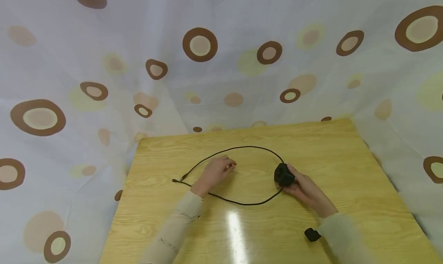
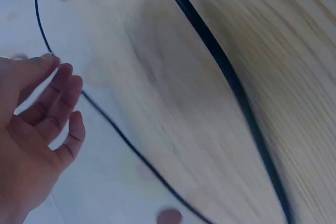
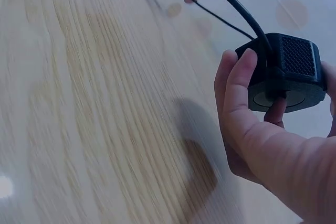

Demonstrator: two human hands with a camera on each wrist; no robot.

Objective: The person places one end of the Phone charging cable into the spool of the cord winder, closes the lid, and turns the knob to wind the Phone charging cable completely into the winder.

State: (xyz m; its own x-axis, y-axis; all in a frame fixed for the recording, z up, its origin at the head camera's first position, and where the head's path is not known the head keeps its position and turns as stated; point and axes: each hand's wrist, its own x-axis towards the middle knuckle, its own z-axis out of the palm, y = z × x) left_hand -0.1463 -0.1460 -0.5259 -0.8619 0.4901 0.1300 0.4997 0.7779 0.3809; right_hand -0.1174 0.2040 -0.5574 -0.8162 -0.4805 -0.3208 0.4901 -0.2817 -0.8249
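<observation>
My right hand (image 1: pixel 306 189) grips a small black boxy device (image 1: pixel 283 175), held above the wooden table. In the right wrist view, one side of the device (image 3: pixel 298 56) has a mesh pattern and its underside a round plate, with a fingertip against it. A black cable (image 1: pixel 247 146) leaves its far side and another cable (image 1: pixel 245 204) its near side; both curve left. The cable ends with small plugs (image 1: pixel 178 180) lie close together at the left. My left hand (image 1: pixel 215 172) is inside this loop, over the near cable, fingers loosely bent and holding nothing.
The wooden table (image 1: pixel 155 218) carries a bright light reflection near its front. A patterned sheet (image 1: pixel 221 75) with brown and cream spots surrounds the back and sides. A small black camera (image 1: pixel 312 234) sits at the right sleeve.
</observation>
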